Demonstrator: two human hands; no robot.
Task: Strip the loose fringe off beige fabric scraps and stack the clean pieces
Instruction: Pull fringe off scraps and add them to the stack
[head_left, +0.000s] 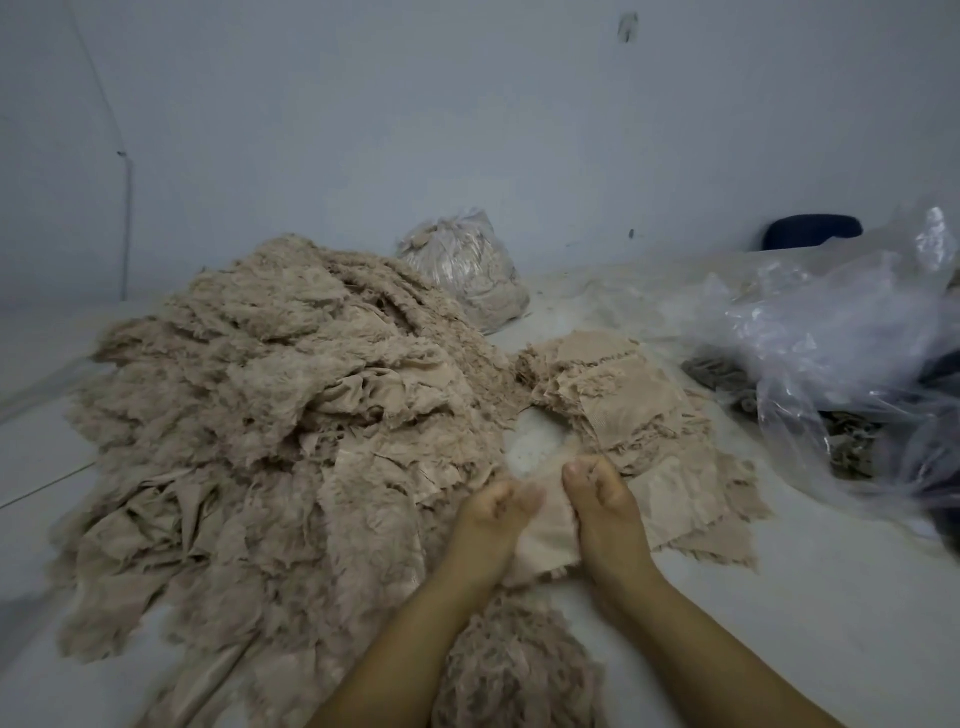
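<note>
Scrap (545, 540) of beige fabric sits pinched between both hands, low and centre in view, lifted a bit off the floor (779, 597). Left hand (496, 512) has fingers curled onto scrap's left edge; right hand (597, 499) grasps right edge w/ fingers curled too, thumbs up top, the two hands nearly touching. Looks like a fringe-pulling grip, tho motion blur hides whether any threads are coming away. Just beyond right hand, touching distance, lies the stack of clean pieces (628, 405): flat, layered, fanned out, a fair number already, so some of the job is done. Directly below the wrists, near the person, sits a fluffy mound of stripped fringe (514, 670), which fits w/ that count. Left of left hand and running well beyond it: the big heap of unprocessed scraps (270, 426), ragged and fuzzy-edged, far bigger than the clean stack. My read: early-to-mid stage, maybe less, most work still ahead. Further out beyond the heap, a filled plastic bag (467, 265) of beige stuff against the wall (467, 104); can't tell if it holds waste or more scraps. Far right of right hand, crumpled clear plastic sheeting (841, 332) over darker grey material (722, 374), not part of this job as far as I can judge. Next up, probably: finish this scrap's edge, drop fringe near the wrists, lay piece on the stack.
</note>
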